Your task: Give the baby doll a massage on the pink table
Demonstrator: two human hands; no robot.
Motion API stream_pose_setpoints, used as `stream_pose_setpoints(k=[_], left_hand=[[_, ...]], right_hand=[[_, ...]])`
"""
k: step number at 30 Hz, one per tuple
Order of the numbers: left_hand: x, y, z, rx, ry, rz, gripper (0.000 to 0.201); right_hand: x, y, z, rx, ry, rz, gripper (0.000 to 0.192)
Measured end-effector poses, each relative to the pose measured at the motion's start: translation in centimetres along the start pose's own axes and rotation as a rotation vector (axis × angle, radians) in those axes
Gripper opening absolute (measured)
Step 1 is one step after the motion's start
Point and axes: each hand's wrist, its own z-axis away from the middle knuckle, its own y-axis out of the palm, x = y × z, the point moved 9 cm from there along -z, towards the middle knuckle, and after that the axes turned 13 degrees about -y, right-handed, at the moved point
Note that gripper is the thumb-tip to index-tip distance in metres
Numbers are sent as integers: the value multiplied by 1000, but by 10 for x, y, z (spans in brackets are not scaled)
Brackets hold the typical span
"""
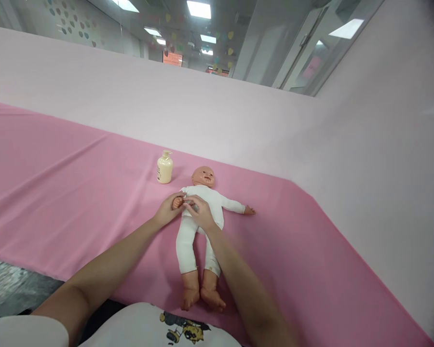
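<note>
A baby doll (202, 226) in a white suit lies on its back on the pink cloth (75, 193), head away from me and bare feet toward me. My left hand (168, 209) holds the doll's small hand and wrist at its near-left side. My right hand (199, 211) rests over the doll's chest, its fingers pinching the white sleeve beside my left hand. The doll's other arm stretches out to the right.
A cream pump bottle (164, 167) stands upright just left of the doll's head. A pale pink backdrop (238, 111) rises behind and to the right of the cloth. The cloth's near-left edge ends at a dark floor (10, 284).
</note>
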Motion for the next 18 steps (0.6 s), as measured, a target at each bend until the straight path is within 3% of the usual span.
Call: stream_pose_setpoints(k=[7, 13, 18], left_hand=[[-14, -12, 5, -123, 35, 86, 28], [-28, -15, 10, -214, 181, -92, 17], [-39, -4, 17, -176, 245, -236, 13]], right_hand=[[-4, 0, -1, 4, 1, 35, 22], [-15, 10, 2, 84, 51, 33, 33], [-12, 15, 2, 180, 51, 46, 55]])
